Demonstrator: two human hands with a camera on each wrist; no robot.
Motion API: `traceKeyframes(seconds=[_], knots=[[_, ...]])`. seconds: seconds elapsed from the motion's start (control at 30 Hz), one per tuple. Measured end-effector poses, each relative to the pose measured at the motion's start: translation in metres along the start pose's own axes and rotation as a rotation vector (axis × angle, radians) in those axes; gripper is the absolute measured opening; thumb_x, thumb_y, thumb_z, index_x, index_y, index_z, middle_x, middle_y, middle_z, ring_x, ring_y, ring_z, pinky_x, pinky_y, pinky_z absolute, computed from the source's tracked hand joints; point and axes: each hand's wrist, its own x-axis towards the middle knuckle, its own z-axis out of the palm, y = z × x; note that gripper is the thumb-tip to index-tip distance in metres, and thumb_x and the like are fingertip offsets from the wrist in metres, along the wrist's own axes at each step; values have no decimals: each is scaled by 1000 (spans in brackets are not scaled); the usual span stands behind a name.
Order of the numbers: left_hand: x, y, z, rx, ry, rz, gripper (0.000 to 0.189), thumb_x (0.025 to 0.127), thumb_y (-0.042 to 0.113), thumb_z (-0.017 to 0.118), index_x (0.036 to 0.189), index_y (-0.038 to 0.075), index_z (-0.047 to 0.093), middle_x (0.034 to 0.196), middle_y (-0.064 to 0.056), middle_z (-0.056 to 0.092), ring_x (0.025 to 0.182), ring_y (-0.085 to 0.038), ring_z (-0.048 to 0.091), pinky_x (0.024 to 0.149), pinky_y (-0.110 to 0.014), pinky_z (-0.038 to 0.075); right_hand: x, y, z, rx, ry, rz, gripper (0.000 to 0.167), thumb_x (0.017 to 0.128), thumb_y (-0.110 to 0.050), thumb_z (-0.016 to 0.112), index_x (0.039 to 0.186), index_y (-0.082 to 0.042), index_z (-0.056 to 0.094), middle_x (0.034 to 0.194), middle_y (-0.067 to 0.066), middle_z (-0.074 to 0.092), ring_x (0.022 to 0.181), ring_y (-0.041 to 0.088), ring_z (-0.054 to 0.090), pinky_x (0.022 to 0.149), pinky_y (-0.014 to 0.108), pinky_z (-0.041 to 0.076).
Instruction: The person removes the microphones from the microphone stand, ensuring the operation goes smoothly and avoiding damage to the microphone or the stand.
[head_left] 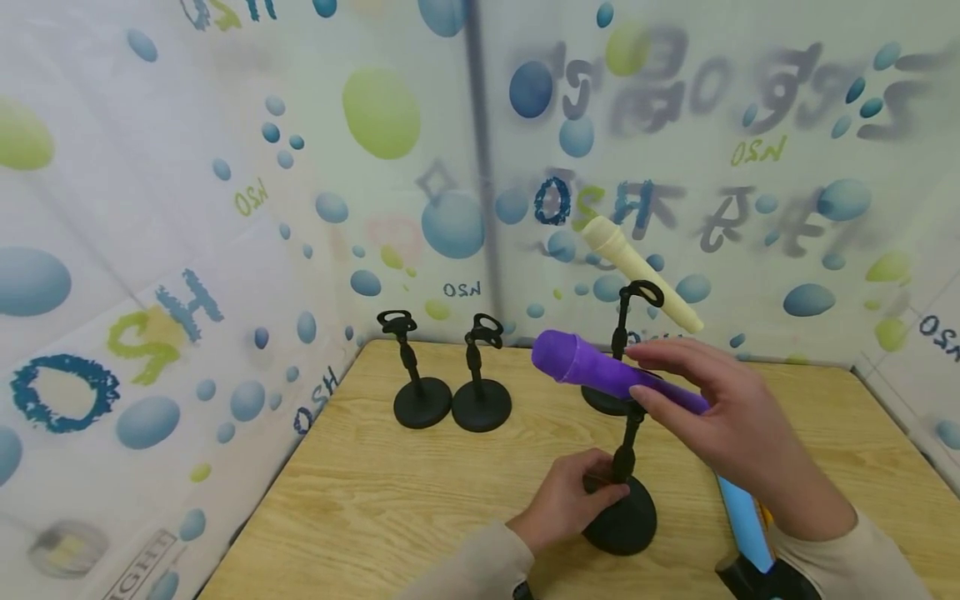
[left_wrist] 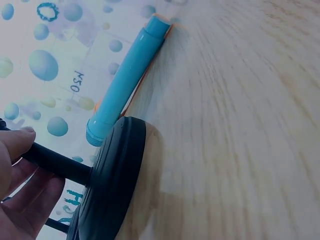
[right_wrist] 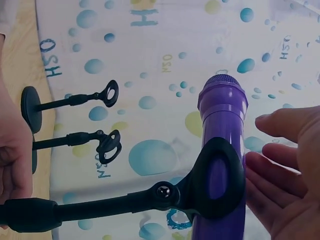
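A purple microphone (head_left: 588, 367) sits tilted in the ring clip (right_wrist: 217, 177) of a black desktop stand (head_left: 630, 521). My left hand (head_left: 566, 500) grips that stand's pole low down, just above the round base (left_wrist: 117, 175). Beside the purple microphone is my right hand (head_left: 738, 417), its thumb and fingers spread. In the right wrist view the thumb is apart from the microphone, while the fingertips (right_wrist: 255, 162) lie at its edge; whether they touch is unclear. Behind, a pale yellow microphone (head_left: 637, 262) rests tilted in another black stand (head_left: 621, 333).
Two black stands with bare clips, one left (head_left: 422, 402) and one right (head_left: 482, 404), stand at the table's back left. A turquoise microphone (left_wrist: 127, 75) lies on the wooden table (head_left: 352, 492), something orange beside it. Printed curtains (head_left: 300, 208) border the table's back and sides.
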Motion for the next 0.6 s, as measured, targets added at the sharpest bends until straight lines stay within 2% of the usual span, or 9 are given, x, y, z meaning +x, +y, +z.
traceKeyframes(seconds=[0.17,0.37,0.6], knots=[[-2,0,1,-8,-7,0,23,105,21,74,126,13,74,123,0,80,106,4,71,95,-17,57,5,0,3,29,-72,7,51,87,0,88,133,-18,75,128,3,77,112,-3,67,92,5,51],[-5,1,2,6,-19,39,23,106,22,72,126,10,73,124,-5,80,107,3,72,95,-17,57,7,-2,5,19,-111,5,50,88,-3,89,133,-18,74,128,2,77,110,10,72,89,8,54],[-8,0,2,24,-25,93,24,107,20,70,129,9,73,124,-8,80,110,1,72,95,-17,58,13,-5,6,-2,-161,-40,55,85,-6,92,135,-21,73,130,3,76,110,22,74,83,25,63]])
